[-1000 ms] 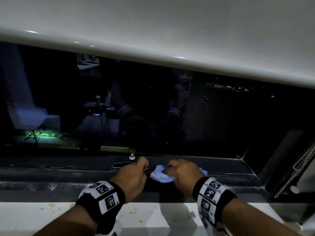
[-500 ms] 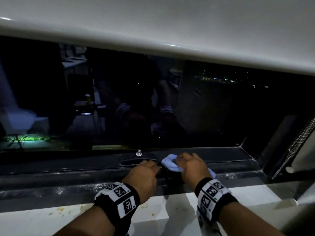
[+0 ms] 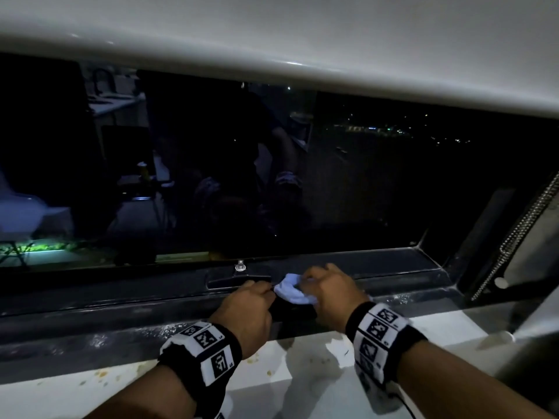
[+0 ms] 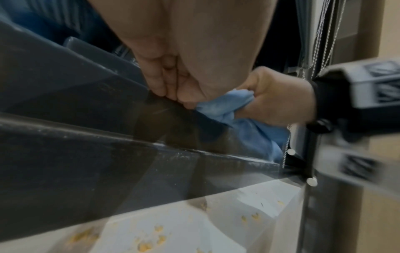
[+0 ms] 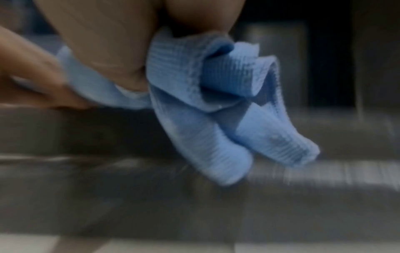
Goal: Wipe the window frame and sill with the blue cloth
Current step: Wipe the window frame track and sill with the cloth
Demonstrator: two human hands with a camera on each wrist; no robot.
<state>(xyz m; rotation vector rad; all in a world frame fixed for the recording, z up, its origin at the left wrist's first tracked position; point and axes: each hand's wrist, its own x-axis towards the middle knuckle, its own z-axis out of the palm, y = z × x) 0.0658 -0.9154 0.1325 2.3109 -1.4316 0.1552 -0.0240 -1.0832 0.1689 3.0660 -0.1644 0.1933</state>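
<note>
Right hand [image 3: 329, 293] fingers clamp bunched blue cloth [image 3: 292, 290] on dark window frame [image 3: 121, 300]; left hand [image 3: 246, 313], fingers curled together, pinches the cloth's left edge.

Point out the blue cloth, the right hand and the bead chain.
blue cloth [image 5: 218, 123], right wrist view, on its hanging folds.
right hand [image 3: 331, 293], head view, on the back of the hand.
bead chain [image 3: 520, 234], head view, midway along the chain.

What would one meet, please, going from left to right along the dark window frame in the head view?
Small silver knob on the frame → left hand → crumpled blue cloth → right hand → beaded metal blind chain at the far right.
</note>
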